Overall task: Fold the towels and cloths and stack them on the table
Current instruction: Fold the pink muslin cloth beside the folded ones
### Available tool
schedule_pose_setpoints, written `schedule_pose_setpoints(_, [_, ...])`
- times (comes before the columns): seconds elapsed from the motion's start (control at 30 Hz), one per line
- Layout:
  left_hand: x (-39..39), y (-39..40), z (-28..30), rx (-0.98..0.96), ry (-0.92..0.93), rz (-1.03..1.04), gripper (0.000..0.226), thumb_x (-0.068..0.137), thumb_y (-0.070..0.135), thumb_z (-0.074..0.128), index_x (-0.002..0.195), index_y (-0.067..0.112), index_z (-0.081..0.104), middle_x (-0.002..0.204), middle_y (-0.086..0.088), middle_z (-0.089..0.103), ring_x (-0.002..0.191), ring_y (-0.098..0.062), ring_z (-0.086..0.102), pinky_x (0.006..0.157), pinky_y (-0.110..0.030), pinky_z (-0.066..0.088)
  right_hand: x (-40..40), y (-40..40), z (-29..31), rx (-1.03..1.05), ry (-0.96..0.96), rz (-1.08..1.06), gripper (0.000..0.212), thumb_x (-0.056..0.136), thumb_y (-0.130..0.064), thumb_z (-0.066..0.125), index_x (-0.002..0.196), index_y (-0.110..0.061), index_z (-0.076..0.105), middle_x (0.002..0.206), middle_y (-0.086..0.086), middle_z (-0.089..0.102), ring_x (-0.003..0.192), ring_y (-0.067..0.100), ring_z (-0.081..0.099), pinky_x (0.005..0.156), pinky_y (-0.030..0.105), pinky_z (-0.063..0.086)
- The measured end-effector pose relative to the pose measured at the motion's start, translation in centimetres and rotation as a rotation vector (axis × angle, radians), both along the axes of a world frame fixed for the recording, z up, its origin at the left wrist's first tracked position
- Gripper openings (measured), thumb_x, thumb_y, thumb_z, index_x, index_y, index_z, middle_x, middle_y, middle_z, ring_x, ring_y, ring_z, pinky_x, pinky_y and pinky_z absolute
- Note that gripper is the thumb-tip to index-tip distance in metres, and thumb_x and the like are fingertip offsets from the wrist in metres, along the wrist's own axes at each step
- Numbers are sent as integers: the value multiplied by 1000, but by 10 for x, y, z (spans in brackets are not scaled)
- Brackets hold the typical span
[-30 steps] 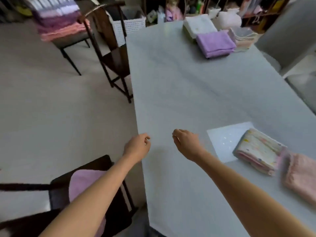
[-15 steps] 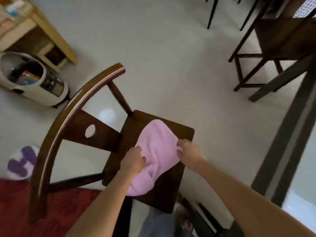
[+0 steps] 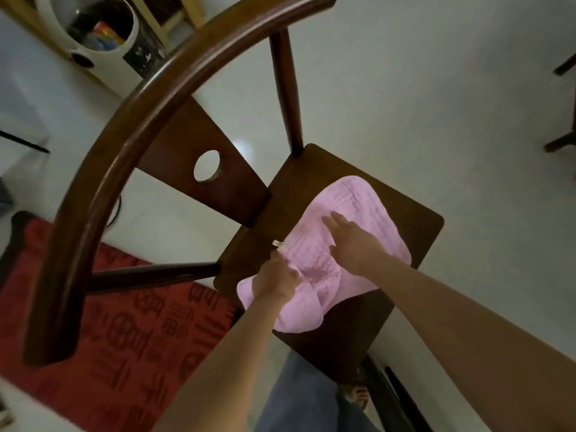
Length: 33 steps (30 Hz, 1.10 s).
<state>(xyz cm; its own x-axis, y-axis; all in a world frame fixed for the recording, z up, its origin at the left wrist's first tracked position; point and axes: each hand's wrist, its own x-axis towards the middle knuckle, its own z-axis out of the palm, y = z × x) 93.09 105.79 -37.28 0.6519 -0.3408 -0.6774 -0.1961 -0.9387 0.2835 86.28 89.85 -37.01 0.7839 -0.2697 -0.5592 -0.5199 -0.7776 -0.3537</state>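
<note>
A pink cloth [image 3: 339, 244] is seen lying rumpled on the dark wooden seat of a chair [image 3: 414, 219] at lower centre of the frame, its near end drooping toward the seat's front edge and a small white tag [image 3: 278, 243] showing at its left border. The cloth's left edge, just below the tag, is gripped by the left hand [image 3: 274, 283], fingers curled into the fabric, while the right hand [image 3: 353, 241] is laid flat on the cloth's middle with fingers extended toward the far corner. The step in hand is judged to be the gathering of the cloth for lifting; no table is shown in this view, so the folding surface cannot be placed. The pick-up would be best done by two adjacent corners being caught, so that the cloth hangs open and can be laid out flat rather than carried in a bunch; the tagged edge offers a ready guide to one side. Care is called for that the drooping end is not dragged across the floor [image 3: 436, 88]. A red patterned rug [image 3: 103, 332] is seen at lower left, and a white appliance [image 3: 103, 42] at upper left.
</note>
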Motion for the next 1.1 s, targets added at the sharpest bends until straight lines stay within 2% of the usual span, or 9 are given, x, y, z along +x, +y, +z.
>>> schedule_pose_setpoints(0.13, [2, 10, 0, -11, 78, -99, 15, 95, 14, 52, 101, 5, 62, 96, -8, 67, 87, -24, 65, 67, -23, 48, -2, 8, -2, 40, 2, 15, 64, 100, -18, 45, 152, -25, 10, 161, -3, 5, 138, 25, 36, 94, 29, 49])
schedule_pose_setpoints(0.27, [2, -13, 35, -294, 62, -94, 15, 94, 14, 53, 90, 6, 64, 81, -5, 63, 74, -14, 57, 60, -18, 39, -15, -4, 6, 34, -60, 3, 69, 96, -10, 47, 152, -29, 12, 161, -3, 9, 144, 24, 24, 108, 37, 38])
schedule_pose_setpoints(0.43, [0, -37, 127, -599, 339, 52, 43, 95, 0, 39, 55, 15, 46, 52, 8, 42, 55, -6, 42, 58, -22, 34, -40, -27, 81, 455, -207, -167, 72, 92, 1, 49, 150, -31, 20, 159, -5, 16, 147, 14, 12, 120, 40, 16])
schedule_pose_setpoints(0.6, [-15, -82, 221, -714, 556, -54, 40, 95, 4, 39, 57, 11, 53, 73, 6, 58, 74, 3, 57, 72, -12, 45, -69, -44, 197, 792, -209, -298, 44, 89, -9, 58, 127, -29, 56, 133, -9, 54, 124, 6, 49, 102, 21, 39])
schedule_pose_setpoints(0.73, [-45, -131, 297, -784, 679, -231, 25, 84, 8, 48, 68, 15, 65, 76, 5, 65, 81, -8, 60, 80, -22, 45, -128, -54, 267, 667, -274, -593, 15, 87, -24, 68, 102, -27, 66, 101, -9, 66, 82, -7, 56, 71, 3, 41])
schedule_pose_setpoints(0.83, [-67, -164, 351, -836, 742, -335, 15, 85, 11, 58, 89, 20, 69, 89, 3, 68, 86, -12, 62, 80, -26, 48, -183, -59, 313, 448, -426, -841, 10, 85, -28, 71, 84, -18, 71, 80, -3, 67, 63, -1, 53, 62, 13, 41])
schedule_pose_setpoints(0.9, [-88, -183, 382, -749, 796, -509, 16, 92, 13, 61, 105, 20, 66, 95, -4, 69, 81, -15, 66, 70, -26, 53, -227, -59, 345, 276, -511, -1010, 33, 87, -30, 68, 60, -12, 59, 57, -6, 45, 49, 2, 37, 52, 23, 31])
schedule_pose_setpoints(1.0, [-116, -213, 410, -584, 585, -900, 24, 88, 19, 69, 111, 18, 66, 94, -3, 72, 75, -2, 67, 63, -14, 48, -287, -55, 390, 69, -645, -1175, 56, 82, -50, 62, 54, -12, 33, 56, -4, 25, 51, 9, 23, 49, 28, 17])
schedule_pose_setpoints(1.1, [-162, -246, 430, -468, 385, -1309, 12, 83, 16, 71, 93, 10, 73, 83, -4, 71, 74, -7, 64, 71, -26, 53, -354, -41, 424, -123, -628, -1279, 53, 85, -35, 65, 53, -19, 26, 52, -10, 20, 50, 9, 20, 47, 26, 17])
